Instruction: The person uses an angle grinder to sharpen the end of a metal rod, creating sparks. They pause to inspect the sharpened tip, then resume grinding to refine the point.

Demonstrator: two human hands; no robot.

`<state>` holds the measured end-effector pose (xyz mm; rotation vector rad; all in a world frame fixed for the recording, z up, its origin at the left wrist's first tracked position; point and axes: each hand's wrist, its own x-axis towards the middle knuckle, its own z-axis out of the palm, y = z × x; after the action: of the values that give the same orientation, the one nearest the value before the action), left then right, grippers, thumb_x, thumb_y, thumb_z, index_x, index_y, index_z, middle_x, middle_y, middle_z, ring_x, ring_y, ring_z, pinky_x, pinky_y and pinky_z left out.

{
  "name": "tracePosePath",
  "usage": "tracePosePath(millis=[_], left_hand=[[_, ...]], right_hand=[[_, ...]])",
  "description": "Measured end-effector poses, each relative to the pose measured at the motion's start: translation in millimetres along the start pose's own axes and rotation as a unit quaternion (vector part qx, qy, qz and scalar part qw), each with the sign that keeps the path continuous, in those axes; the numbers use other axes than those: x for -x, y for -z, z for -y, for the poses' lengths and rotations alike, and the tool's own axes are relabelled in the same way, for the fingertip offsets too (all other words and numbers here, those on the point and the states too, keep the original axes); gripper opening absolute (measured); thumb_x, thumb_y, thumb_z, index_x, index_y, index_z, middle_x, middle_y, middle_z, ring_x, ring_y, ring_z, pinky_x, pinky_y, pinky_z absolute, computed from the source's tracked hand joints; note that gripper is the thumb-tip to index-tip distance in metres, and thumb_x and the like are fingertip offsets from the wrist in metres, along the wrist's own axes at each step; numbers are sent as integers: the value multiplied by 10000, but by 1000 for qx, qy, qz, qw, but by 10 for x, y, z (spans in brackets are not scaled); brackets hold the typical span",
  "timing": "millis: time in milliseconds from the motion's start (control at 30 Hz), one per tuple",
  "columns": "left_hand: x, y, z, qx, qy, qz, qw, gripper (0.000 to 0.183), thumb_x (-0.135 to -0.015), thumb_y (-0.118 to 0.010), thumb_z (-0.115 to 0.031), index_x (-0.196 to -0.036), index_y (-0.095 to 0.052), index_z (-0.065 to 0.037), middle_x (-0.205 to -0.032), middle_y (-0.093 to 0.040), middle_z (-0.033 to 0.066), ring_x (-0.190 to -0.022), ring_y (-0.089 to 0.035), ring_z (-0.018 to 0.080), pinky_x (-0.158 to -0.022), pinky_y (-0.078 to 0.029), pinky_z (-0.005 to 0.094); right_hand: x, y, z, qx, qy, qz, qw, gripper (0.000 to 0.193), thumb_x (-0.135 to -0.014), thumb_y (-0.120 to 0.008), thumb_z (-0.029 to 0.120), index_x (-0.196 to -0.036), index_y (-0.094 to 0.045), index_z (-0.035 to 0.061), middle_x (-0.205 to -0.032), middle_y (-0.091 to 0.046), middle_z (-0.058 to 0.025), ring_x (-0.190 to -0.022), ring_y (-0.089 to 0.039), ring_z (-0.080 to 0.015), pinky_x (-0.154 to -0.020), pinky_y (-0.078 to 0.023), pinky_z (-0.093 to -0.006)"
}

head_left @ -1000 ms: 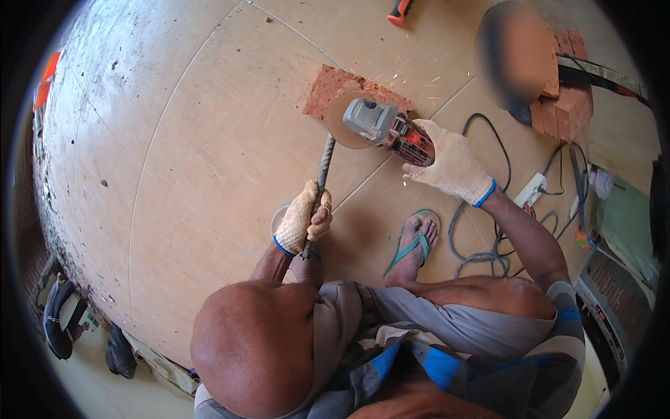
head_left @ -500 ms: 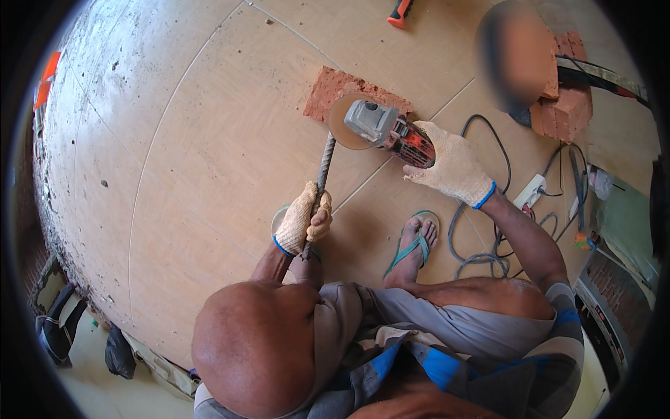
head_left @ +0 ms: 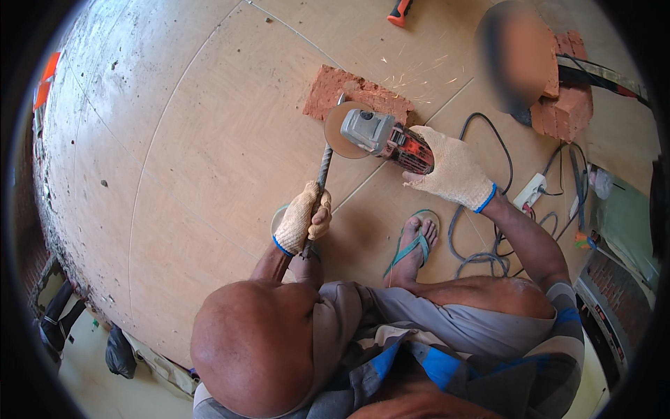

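Note:
My left hand (head_left: 303, 216), in a cream knitted glove, is closed round a ribbed steel rod (head_left: 325, 167). The rod slants up and away, its bright tip (head_left: 341, 100) over a broken red brick (head_left: 359, 95) on the floor. In my right hand (head_left: 453, 170), also gloved, is a red and grey angle grinder (head_left: 401, 142), gripped by its body. Its brown disc (head_left: 338, 133) lies across the rod just below the tip and hides part of it. Sparks (head_left: 422, 77) fly beyond the disc to the upper right. Most of my right fingers are hidden under the grinder.
My feet in green flip-flops (head_left: 413, 248) stand near the work. Right of them, a grey cable (head_left: 481, 258) coils by a white power strip (head_left: 532, 192). Stacked bricks (head_left: 565, 115) sit at the far right, partly blurred. An orange-handled tool (head_left: 399, 15) lies at the top.
The grinder has moved slightly down and left, so the rod's tip now shows above the disc. Sparks have appeared over the brick. My left hand stays in place.

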<state>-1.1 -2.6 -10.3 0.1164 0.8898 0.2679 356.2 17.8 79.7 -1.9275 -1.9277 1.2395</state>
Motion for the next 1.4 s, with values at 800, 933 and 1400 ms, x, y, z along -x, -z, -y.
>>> tracePosePath(millis=[800,933,1400], left_hand=[[21,-28,47,-108,-74,-69,989,484,-1209,-484,-487,-1082,-600,-34,-631,-450,-21,-417,-421,101,-383,-316,274],[16,-34,47,-114,-73,-79,988,496,-1210,-484,-497,-1055,-624,-47,-634,-479,-23,-416,-426,84,-377,-324,261],[65,-80,-15,-160,-84,-89,979,472,-1194,-538,-476,-1085,-631,-26,-657,-492,-18,-437,-414,79,-393,-313,263]], right_hand=[[-36,33,24,-7,-10,-18,1000,749,-815,-949,347,-1428,-632,56,-1250,-760,-208,-1156,-753,-423,-990,-616,-489],[-32,34,19,-1,-10,-16,1000,756,-812,-952,348,-1429,-630,53,-1241,-761,-213,-1153,-754,-422,-985,-616,-487],[12,11,0,-6,-9,2,1000,793,-808,-958,362,-1456,-612,64,-1214,-770,-210,-1126,-757,-434,-971,-613,-506]])
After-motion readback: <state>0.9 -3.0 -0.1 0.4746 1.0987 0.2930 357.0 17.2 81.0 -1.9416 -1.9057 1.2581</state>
